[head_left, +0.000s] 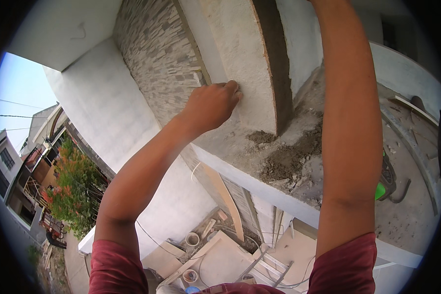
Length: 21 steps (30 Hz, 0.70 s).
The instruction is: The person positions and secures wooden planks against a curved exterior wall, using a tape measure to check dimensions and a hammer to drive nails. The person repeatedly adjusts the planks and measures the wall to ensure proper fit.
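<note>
My left hand [214, 104] is closed, its curled fingertips against or very near the pale face of a plastered column [247, 73]. Whatever its fingers may hold is hidden from me. The column's right side is a darker band of rough mortar [281, 73] with a ragged edge. My right forearm [350, 108] reaches up past the column, and its hand lies beyond the top edge of the picture. At the column's foot, crumbled wet mortar [281, 164] is scattered over the concrete ledge [220, 142].
A black and green tool [386, 181] lies on the ledge right of my right arm, near a long curved strip [414, 152]. Stone cladding [154, 54] covers the wall at left. Far below are buckets [192, 239], boards and loose cables. Leafy shrubs [76, 188] and houses stand outside.
</note>
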Available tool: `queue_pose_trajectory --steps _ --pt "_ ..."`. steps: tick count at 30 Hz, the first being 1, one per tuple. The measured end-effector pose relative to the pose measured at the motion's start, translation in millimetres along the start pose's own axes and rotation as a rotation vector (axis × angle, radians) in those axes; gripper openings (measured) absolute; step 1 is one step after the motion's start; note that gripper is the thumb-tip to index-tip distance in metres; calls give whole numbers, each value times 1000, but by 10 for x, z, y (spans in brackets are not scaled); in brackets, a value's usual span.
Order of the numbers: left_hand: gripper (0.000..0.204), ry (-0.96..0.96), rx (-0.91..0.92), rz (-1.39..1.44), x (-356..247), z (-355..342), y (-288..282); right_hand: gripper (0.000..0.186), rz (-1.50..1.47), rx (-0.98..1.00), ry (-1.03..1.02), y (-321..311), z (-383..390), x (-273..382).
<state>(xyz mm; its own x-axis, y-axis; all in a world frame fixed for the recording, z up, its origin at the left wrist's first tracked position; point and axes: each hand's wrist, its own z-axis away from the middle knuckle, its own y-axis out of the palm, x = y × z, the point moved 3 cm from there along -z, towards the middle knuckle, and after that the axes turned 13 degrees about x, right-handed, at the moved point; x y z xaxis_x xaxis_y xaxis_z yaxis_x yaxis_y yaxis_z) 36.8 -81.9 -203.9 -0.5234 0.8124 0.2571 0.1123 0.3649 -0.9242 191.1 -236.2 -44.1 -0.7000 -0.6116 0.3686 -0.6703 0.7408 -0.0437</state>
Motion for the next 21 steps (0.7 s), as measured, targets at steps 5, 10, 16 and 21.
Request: queue_pose_trajectory --steps 5,10,16,21 --pt "24 63 -47 13 33 -51 24 33 50 12 52 86 -20 14" --pt "19 155 -160 49 83 -76 102 35 90 -14 6 97 -11 48" --pt "18 83 -213 66 71 -44 214 33 148 -8 -7 27 -38 30" --pt "20 62 -197 117 50 -37 210 31 107 -35 74 36 -122 -74"
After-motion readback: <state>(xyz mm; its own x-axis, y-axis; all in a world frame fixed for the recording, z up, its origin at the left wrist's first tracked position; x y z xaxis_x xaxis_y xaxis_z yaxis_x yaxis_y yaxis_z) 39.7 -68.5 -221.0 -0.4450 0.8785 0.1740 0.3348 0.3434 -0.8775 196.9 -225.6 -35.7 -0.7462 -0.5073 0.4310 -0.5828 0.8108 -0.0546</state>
